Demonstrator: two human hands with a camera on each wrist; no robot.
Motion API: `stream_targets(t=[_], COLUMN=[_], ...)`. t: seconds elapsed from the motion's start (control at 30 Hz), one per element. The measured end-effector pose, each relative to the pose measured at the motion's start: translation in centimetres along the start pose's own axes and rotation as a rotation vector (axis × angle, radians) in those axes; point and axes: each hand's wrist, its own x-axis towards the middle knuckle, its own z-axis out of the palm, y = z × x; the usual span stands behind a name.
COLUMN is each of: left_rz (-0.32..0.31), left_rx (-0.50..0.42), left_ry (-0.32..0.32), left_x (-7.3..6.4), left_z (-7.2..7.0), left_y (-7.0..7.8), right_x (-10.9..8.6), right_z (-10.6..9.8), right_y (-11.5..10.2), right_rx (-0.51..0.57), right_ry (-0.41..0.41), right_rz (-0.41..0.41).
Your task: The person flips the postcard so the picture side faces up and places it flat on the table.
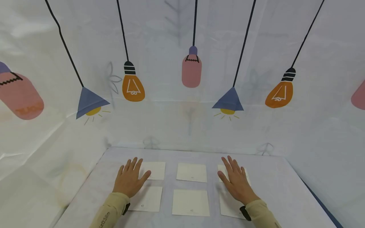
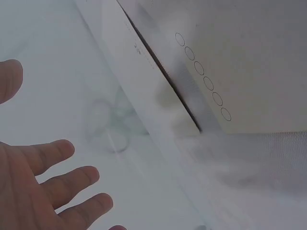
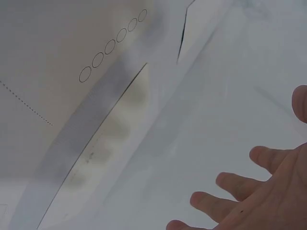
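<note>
My left hand [image 1: 129, 179] is over the left pair of white paper cards, overlapping the back left card [image 1: 156, 171] and the front left card [image 1: 148, 202]. Its fingers are straight and the thumb is spread. On the other side my right hand [image 1: 235, 182], also with fingers extended, partly covers the back right card [image 1: 221, 168] and the front right card [image 1: 228, 205]. Between the hands lie the back middle card [image 1: 191, 173] and the front middle card [image 1: 191, 202]. Neither hand holds anything. Both wrist views show spread fingers and a card [image 2: 268, 72] printed with a row of ovals.
A white-covered table [image 1: 262, 177] carries the cards in two rows. White sheeting [image 1: 171, 126] printed with hanging lamps and bulbs rises behind the table and at both sides. Tan sleeves cover the forearms, with dark bands at the wrists.
</note>
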Motion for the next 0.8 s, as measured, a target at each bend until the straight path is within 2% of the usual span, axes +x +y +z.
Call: stream_targets(t=[0.1, 0.2, 0.3, 0.43, 0.53, 0.63, 0.8], left_rz=[0.016, 0.060, 0.127, 0.165, 0.134, 0.089, 0.033], left_rx=[-0.008, -0.013, -0.031, -0.084, -0.124, -0.160, -0.193], left_ry=[0.006, 0.023, 0.055, 0.049, 0.004, -0.068, -0.201], left_x=[-0.1, 0.1, 0.7, 1.5, 1.6, 1.4, 0.2], left_z=[-0.1, 0.0, 0.2, 0.2, -0.1, -0.5, -1.1], left_y=[-0.3, -1.1, -2.3, -4.2, -5.2, -5.7, -5.8], right_x=[0.1, 0.2, 0.4, 0.6, 0.7, 0.8, 0.9], right_z=[0.2, 0.3, 0.5, 0.8, 1.1, 1.5, 2.3], right_y=[-0.1, -0.2, -0.5, -1.0, -1.5, -1.9, -2.7], right_rx=[-0.001, 0.005, 0.028, 0.080, 0.114, 0.133, 0.154], right_ry=[-0.003, -0.015, -0.024, -0.032, -0.034, -0.044, -0.069], right_rz=[0.001, 0.004, 0.004, -0.004, -0.011, -0.015, -0.003])
